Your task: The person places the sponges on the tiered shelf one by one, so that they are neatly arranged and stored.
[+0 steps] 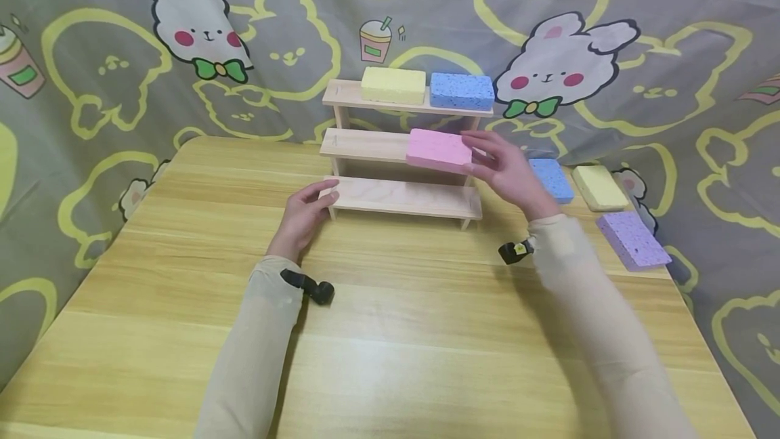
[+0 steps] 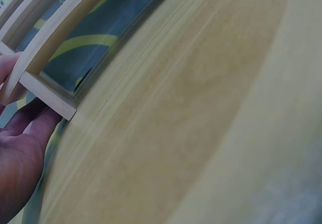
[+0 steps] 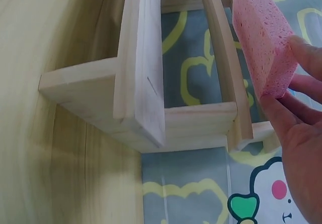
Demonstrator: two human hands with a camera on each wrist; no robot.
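Observation:
A pink sponge is pinched by its right end in my right hand, at the right part of the middle step of a three-tier wooden shelf. In the right wrist view the sponge stands beside the middle board; whether it touches the board I cannot tell. My left hand grips the left end of the lowest step, thumb and fingers around the board's corner, as the left wrist view also shows. On the top step sit a yellow sponge and a blue speckled sponge, side by side.
Right of the shelf, on the wooden table, lie another blue sponge, another yellow sponge and a purple sponge, the last close to the table's right edge. A patterned grey curtain hangs right behind the shelf.

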